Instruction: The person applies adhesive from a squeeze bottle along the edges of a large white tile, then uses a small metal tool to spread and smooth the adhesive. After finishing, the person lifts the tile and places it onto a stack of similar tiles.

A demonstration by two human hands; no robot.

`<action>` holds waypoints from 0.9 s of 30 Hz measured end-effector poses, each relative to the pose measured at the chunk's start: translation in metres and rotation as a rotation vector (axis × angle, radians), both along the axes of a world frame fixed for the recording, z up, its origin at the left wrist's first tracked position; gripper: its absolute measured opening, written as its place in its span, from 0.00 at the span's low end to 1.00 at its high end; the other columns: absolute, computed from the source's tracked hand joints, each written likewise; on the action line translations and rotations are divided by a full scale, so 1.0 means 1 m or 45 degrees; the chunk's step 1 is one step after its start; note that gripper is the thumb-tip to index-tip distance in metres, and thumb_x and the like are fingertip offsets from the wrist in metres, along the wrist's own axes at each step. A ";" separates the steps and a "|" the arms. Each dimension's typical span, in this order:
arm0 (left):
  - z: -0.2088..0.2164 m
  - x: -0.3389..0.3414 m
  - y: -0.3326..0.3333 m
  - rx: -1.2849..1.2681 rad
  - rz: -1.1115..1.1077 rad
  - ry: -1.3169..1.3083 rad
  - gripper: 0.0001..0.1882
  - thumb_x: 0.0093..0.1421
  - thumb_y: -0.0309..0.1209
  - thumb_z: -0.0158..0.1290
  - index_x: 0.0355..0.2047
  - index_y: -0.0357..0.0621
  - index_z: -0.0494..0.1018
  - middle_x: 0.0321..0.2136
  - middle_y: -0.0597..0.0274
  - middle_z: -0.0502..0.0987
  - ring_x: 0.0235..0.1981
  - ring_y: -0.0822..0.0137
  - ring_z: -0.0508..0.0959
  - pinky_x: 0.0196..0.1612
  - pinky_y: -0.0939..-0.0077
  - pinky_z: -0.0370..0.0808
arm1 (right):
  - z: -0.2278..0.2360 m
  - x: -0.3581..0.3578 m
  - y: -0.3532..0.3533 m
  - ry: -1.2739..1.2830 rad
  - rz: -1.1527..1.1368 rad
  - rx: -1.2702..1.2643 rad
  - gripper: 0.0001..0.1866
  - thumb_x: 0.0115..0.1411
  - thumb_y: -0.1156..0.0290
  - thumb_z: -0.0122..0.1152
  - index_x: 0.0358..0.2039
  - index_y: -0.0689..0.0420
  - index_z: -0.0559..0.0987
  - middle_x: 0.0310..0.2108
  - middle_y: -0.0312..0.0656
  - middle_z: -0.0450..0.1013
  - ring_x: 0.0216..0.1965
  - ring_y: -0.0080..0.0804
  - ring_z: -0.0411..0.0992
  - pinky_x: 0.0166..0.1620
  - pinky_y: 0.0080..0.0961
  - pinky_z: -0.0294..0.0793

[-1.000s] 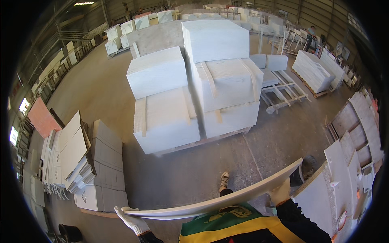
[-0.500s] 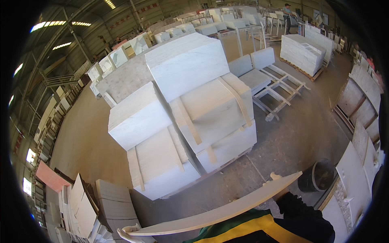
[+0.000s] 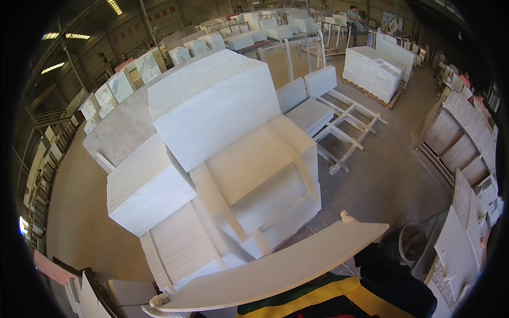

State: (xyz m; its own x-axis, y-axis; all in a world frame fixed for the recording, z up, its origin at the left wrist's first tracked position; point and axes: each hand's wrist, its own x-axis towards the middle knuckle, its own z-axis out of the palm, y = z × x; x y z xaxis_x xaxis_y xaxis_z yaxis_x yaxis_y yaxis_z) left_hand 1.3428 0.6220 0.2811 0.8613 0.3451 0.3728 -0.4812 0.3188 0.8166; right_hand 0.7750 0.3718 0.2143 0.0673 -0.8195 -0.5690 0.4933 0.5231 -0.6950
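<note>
A long pale stone slab (image 3: 275, 265) spans the space in front of my body, its face tipped upward. My left hand (image 3: 160, 300), in a light glove, is closed around its left end. Over the far edge near the right end curl the gloved fingers of my right hand (image 3: 347, 217); the slab hides the rest of that hand. Just beyond the slab stands a big stack of white stone slabs (image 3: 217, 116) in several blocks, some with pale strips (image 3: 225, 204) laid between the layers.
A dark bucket (image 3: 412, 241) stands by my right arm. Further right, slabs (image 3: 458, 241) lean in a row. A wooden frame (image 3: 350, 124) holds slabs beyond the stack, near a pallet of white blocks (image 3: 374, 74). A person (image 3: 352, 24) stands far off. More slabs (image 3: 130, 291) stand at lower left.
The view has moved closer to the stack, which now sits further left. The slab in my hands shows more of its upper face. Both hands keep their hold.
</note>
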 end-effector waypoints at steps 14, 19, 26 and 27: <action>0.050 0.003 -0.203 -0.348 -0.750 0.223 0.32 0.70 0.60 0.43 0.17 0.51 0.61 0.21 0.69 0.59 0.29 0.68 0.61 0.38 0.67 0.61 | 0.088 0.070 -0.295 0.263 0.111 -0.429 0.11 0.70 0.64 0.56 0.36 0.58 0.74 0.35 0.43 0.72 0.40 0.44 0.73 0.43 0.41 0.75; 0.062 -0.007 -0.270 -0.300 -0.790 0.144 0.32 0.68 0.62 0.46 0.17 0.50 0.65 0.22 0.69 0.59 0.30 0.68 0.62 0.41 0.66 0.62 | 0.087 0.101 -0.393 0.275 0.188 -0.460 0.11 0.70 0.63 0.56 0.37 0.59 0.74 0.37 0.44 0.72 0.42 0.45 0.73 0.45 0.42 0.75; 0.057 -0.007 -0.343 -0.194 -0.663 0.238 0.31 0.66 0.63 0.48 0.18 0.51 0.65 0.23 0.70 0.60 0.32 0.68 0.64 0.50 0.65 0.67 | 0.074 0.134 -0.483 0.286 0.271 -0.448 0.12 0.71 0.63 0.55 0.40 0.60 0.74 0.40 0.46 0.72 0.45 0.46 0.72 0.47 0.43 0.76; 0.056 -0.008 -0.350 -0.090 -0.653 0.195 0.31 0.66 0.63 0.48 0.18 0.51 0.64 0.23 0.70 0.59 0.32 0.69 0.64 0.52 0.66 0.67 | 0.072 0.138 -0.491 0.284 0.280 -0.445 0.12 0.71 0.63 0.55 0.40 0.60 0.74 0.41 0.46 0.72 0.45 0.46 0.72 0.47 0.43 0.76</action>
State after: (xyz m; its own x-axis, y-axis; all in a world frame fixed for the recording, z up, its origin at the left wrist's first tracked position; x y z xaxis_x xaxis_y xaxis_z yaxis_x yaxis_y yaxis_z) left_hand 1.3353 0.2722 0.3374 0.9686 -0.1141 0.2209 -0.1267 0.5381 0.8333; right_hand 0.9131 -0.1189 0.2867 0.1685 -0.9447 -0.2814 0.2158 0.3139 -0.9246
